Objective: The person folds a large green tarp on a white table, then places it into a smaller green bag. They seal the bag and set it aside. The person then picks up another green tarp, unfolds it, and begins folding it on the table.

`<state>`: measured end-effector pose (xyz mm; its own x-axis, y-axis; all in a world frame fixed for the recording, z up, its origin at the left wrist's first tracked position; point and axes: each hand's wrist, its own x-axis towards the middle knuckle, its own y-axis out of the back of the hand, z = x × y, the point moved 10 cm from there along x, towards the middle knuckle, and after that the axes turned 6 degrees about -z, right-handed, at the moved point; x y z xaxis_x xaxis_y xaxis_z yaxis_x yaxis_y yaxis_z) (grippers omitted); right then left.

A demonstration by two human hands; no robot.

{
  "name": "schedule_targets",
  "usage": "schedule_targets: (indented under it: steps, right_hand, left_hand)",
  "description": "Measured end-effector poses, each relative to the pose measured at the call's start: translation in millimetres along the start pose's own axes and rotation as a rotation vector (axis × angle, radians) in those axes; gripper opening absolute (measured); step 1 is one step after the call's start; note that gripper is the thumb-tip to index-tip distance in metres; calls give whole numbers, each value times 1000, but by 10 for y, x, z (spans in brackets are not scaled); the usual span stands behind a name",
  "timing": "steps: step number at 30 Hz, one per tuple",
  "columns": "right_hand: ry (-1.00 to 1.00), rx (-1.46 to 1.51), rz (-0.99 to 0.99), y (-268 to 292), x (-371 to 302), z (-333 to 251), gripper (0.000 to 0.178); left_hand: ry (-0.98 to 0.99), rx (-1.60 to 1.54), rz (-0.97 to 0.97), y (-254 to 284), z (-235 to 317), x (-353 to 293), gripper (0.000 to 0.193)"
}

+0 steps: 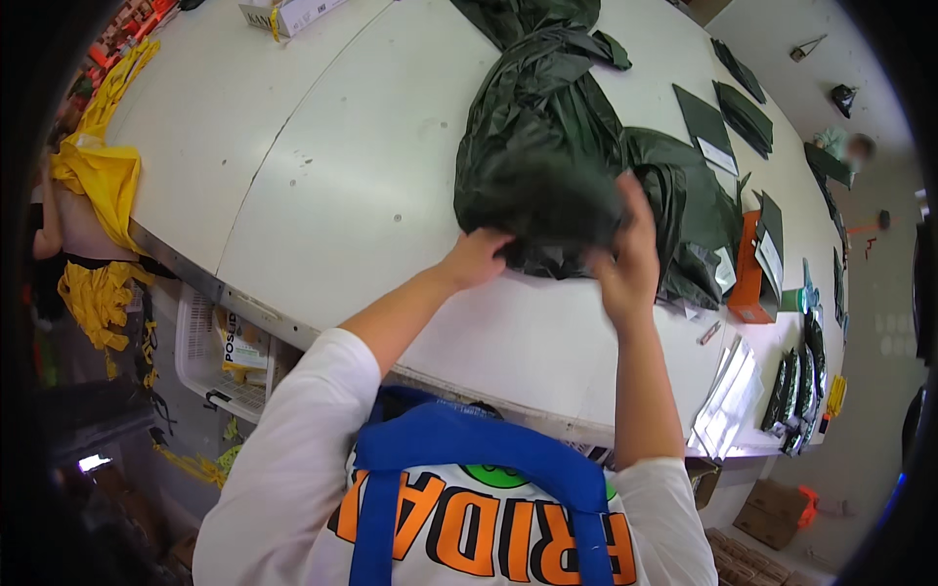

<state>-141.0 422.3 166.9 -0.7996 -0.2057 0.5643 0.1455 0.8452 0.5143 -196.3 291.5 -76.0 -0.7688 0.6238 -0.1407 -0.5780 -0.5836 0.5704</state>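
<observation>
A dark green, shiny, thin garment (547, 88) lies bunched on the white table in front of me, stretching toward the far side. My left hand (476, 258) grips its near edge with the fingers closed. At the bundle's right side is my right hand (633, 256), blurred by motion, with its fingers stretched upward and the thumb apart. Between the hands, part of the fabric is lifted and smeared by movement. More of the same dark green material (689, 220) lies in folds just right of my right hand.
On the right side of the table (352, 195) stand an orange box (754, 264), flat dark packets (745, 117), clear plastic sleeves (728, 396) and a small cutter (709, 333). Yellow garments (103, 186) hang over the left edge. Below sits a white basket (200, 342). A person (848, 146) is at far right.
</observation>
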Motion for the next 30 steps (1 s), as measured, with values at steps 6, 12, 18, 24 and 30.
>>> schedule_targets:
  steps: [6, 12, 18, 24, 30]
  right_hand:
    - [-480, 456, -645, -432, -1122, -405, 23]
    - [-697, 40, -381, -1205, -986, 586, 48]
    - [-835, -176, -448, -1215, -1679, 1329, 39]
    - [-921, -775, -501, -1560, -933, 1766, 69]
    - [-723, -614, -630, -1373, -141, 2857, 69]
  left_hand:
    - [34, -1778, -10, 88, 511, -1429, 49]
    - [108, -1920, 70, -106, 27, -1953, 51]
    - [78, -1658, 99, 137, -132, -2114, 53]
    - [374, -1454, -500, -906, 10, -2010, 53]
    - [437, -1416, -754, -1387, 53, -1520, 54]
